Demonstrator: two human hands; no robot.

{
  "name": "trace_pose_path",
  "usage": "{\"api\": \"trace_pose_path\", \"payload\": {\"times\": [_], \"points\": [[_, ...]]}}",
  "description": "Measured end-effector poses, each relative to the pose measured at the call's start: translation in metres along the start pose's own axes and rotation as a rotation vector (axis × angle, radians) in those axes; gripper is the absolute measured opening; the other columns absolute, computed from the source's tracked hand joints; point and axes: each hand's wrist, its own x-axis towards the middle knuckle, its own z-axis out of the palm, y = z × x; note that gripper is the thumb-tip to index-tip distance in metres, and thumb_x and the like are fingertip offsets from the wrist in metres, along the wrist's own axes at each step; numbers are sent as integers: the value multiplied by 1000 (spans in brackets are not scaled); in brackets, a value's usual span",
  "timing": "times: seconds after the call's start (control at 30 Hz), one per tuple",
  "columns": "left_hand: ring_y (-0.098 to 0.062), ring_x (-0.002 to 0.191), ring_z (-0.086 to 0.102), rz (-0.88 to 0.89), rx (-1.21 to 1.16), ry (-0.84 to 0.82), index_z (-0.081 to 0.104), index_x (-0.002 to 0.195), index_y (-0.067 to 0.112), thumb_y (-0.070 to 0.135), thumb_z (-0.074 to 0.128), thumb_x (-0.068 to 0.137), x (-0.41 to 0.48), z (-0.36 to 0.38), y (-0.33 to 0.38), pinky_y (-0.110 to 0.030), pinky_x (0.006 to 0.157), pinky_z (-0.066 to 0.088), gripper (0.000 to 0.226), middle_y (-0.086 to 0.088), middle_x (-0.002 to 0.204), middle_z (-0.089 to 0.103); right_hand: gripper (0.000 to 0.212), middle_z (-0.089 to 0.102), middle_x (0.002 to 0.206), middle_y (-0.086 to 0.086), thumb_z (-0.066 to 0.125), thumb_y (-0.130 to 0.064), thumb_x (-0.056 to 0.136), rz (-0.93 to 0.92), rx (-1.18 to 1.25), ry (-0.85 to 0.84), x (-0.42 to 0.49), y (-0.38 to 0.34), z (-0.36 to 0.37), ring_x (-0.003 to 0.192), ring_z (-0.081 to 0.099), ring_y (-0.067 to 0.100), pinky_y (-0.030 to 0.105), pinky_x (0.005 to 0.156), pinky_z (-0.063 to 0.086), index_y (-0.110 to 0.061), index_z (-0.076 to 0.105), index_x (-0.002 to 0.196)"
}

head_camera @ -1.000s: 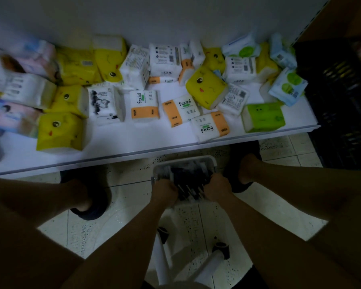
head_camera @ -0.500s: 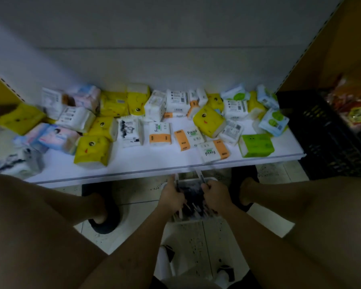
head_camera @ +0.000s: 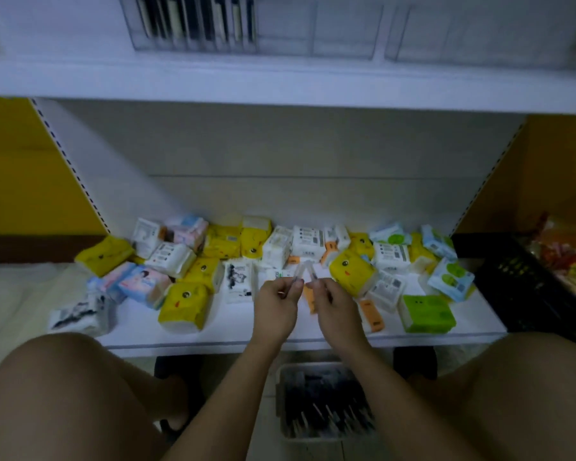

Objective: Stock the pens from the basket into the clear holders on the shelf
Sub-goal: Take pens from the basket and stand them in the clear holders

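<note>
1. Pinching the pens (head_camera: 299, 273) near their lower ends, both hands hover over the lower shelf (head_camera: 233, 331). Each seems to hold one pale pen, though blur hides the detail.
2. The fingers (head_camera: 290, 289) of the left hand (head_camera: 276, 307) are curled round a pen that slants up and to the right. The right hand (head_camera: 335, 307) grips its pen slanting up and to the left, so the two tips almost meet between the hands.
3. More pens lie in the basket (head_camera: 281, 372) on the floor, below the hands and between the person's knees.
4. The clear holders (head_camera: 316, 28) stand on the upper shelf (head_camera: 280, 81), well above and beyond the hands. The left one (head_camera: 193, 24) is already packed with upright pens; those to its right look unfilled.
5. My reading is that each pen must travel up and away, its long axis turned upright to drop in. The open holders sit slightly to the right, so the right hand is a little nearer.
6. Tissue packs (head_camera: 183, 304) cover the lower shelf around the hands, and a black crate (head_camera: 519, 294) sits to the right.
</note>
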Motion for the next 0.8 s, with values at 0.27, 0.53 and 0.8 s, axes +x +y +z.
{"api": "trace_pose_path", "payload": {"times": [0.27,0.53,0.8], "points": [[-13,72,69,211,-167,-14,65,106,15,12,61,92,16,-38,102,-27,65,56,15,-11,82,71,14,58,56,3,55,-14,97,-218,338,52,6,-98,-39,49,55,16,28,49,49,-22,65,91],[-16,84,70,440,-219,-44,67,102,4,12,63,91,17,-76,195,-36,76,59,14,-8,86,73,15,68,68,-3,64,-21,91,-469,333,181,10,-180,-91,65,65,10,24,63,54,-28,64,78],[-11,84,70,567,-209,-29,65,104,15,15,63,92,21,-108,282,-42,78,59,13,-2,92,71,9,68,81,-12,64,-20,91,-614,317,243,28,-257,-122,75,60,-3,8,66,45,-27,66,86]]}}
